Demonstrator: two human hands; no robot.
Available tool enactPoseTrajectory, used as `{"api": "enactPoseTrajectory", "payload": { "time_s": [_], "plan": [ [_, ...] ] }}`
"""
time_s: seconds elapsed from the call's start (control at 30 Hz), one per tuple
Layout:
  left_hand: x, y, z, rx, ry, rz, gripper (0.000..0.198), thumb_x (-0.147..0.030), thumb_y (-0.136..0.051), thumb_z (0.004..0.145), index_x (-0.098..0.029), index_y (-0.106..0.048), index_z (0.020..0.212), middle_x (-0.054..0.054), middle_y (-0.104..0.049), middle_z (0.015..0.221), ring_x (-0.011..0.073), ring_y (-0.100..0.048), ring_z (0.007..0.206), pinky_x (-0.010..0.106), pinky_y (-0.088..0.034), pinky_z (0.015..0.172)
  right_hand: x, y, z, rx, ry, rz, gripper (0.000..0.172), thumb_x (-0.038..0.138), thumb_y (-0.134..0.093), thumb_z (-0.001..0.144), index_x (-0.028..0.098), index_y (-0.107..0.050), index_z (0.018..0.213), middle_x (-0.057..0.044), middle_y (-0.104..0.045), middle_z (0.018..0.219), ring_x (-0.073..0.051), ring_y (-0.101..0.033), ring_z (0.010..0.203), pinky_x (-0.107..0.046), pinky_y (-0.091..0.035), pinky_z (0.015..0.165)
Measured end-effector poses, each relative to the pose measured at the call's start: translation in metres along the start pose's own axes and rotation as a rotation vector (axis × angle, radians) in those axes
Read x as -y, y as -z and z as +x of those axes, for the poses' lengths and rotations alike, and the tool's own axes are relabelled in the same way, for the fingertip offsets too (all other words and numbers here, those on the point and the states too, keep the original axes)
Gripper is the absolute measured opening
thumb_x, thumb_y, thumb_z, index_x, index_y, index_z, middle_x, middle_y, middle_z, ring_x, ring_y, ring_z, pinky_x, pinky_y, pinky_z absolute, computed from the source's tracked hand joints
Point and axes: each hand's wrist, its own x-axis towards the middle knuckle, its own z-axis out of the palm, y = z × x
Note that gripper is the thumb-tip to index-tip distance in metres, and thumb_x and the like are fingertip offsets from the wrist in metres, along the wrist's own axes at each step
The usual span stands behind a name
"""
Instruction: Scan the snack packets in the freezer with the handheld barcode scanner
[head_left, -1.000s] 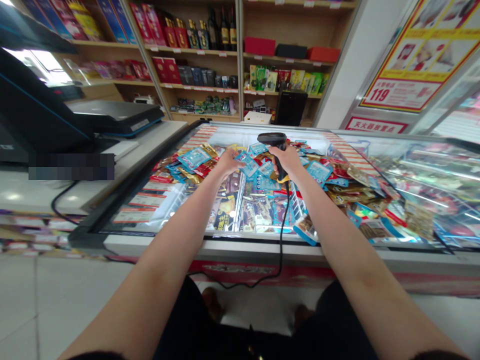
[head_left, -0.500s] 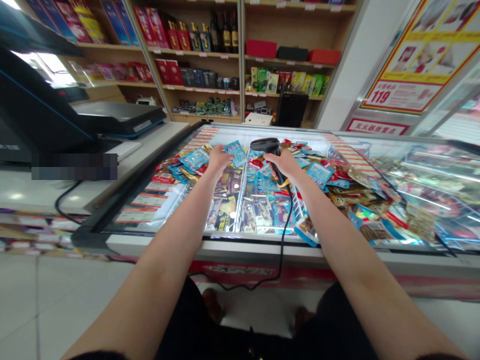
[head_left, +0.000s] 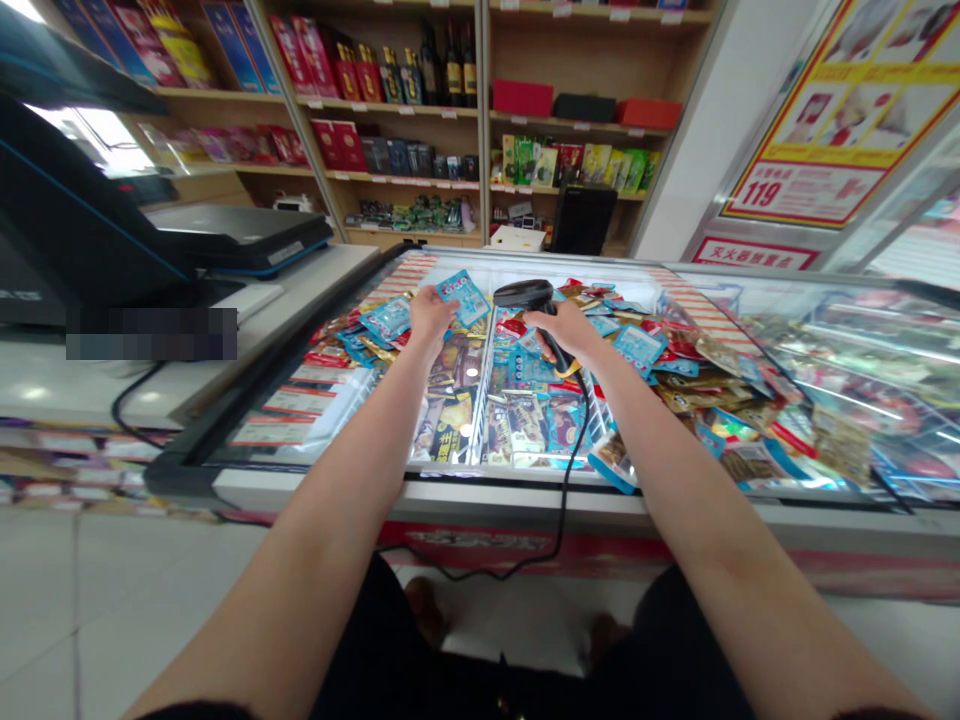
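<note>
Between thumb and fingers, my left hand (head_left: pixel 433 315) grips a blue snack packet (head_left: pixel 464 298) by its left edge, above the glass lid. My right hand (head_left: pixel 564 332) is wrapped around the handle of a black barcode scanner (head_left: pixel 523 293), whose head points left toward that packet. A black cable (head_left: pixel 576 440) hangs from the scanner's handle over the freezer's front edge. Under and around both hands lie loose snack packets: a smaller pile (head_left: pixel 388 318) to the left, a larger pile (head_left: pixel 675 385) of blue, red and gold ones to the right.
The chest freezer (head_left: pixel 300 487) spans the front, with packaged goods under its glass. At left, a counter (head_left: pixel 150 395) carries a weighing scale (head_left: pixel 247 235) and a dark machine (head_left: pixel 75 220). Shelves (head_left: pixel 390 180) with bottles and boxes stand behind; a poster (head_left: pixel 810 170) hangs at right.
My left hand and the blue packet have shifted slightly left and up, and the packet has tilted a little. The scanner has moved slightly left, still in my right hand.
</note>
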Motion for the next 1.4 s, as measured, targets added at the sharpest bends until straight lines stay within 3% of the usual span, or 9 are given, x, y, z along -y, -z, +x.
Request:
{"api": "enactPoseTrajectory", "payload": {
  "time_s": [0.33,0.87,1.17,1.4],
  "plan": [
    [0.001,0.0,0.002,-0.011,0.004,-0.028,0.031,-0.007,-0.065,0.06,-0.023,-0.048,0.08,-0.01,-0.044,0.06,0.0096,-0.05,0.056,0.02,-0.044,0.059,-0.004,0.002,0.002,0.032,0.015,-0.081,0.034,0.036,-0.075,0.088,0.023,-0.052,0.068,-0.001,-0.055,0.042,-0.013,-0.044,0.031,-0.025,-0.037,0.032],
    [0.009,0.003,0.013,-0.068,-0.101,0.096,0.026,-0.009,-0.062,0.06,-0.022,-0.056,0.083,-0.011,-0.041,0.058,0.0105,-0.047,0.056,0.02,-0.038,0.058,-0.003,0.004,0.002,0.082,0.0,-0.135,0.034,0.036,-0.072,0.089,0.022,-0.052,0.067,-0.002,-0.056,0.043,-0.013,-0.044,0.033,-0.028,-0.035,0.038],
    [0.009,0.004,0.014,-0.067,-0.147,0.129,0.026,-0.01,-0.063,0.062,-0.021,-0.057,0.085,-0.007,-0.057,0.065,0.0149,-0.063,0.067,0.024,-0.05,0.067,-0.006,0.005,0.003,0.068,0.018,-0.121,0.031,0.035,-0.072,0.089,0.021,-0.054,0.069,-0.002,-0.057,0.045,-0.013,-0.045,0.035,-0.027,-0.038,0.039],
    [0.007,0.01,0.019,-0.091,-0.139,0.156,0.034,-0.012,-0.06,0.068,-0.02,-0.062,0.102,0.002,-0.072,0.088,0.0212,-0.072,0.083,0.033,-0.058,0.079,0.0,0.001,0.001,0.025,-0.001,-0.093,0.027,0.028,-0.07,0.091,0.022,-0.052,0.071,0.0,-0.054,0.043,-0.013,-0.045,0.034,-0.025,-0.037,0.036]
  ]
}}
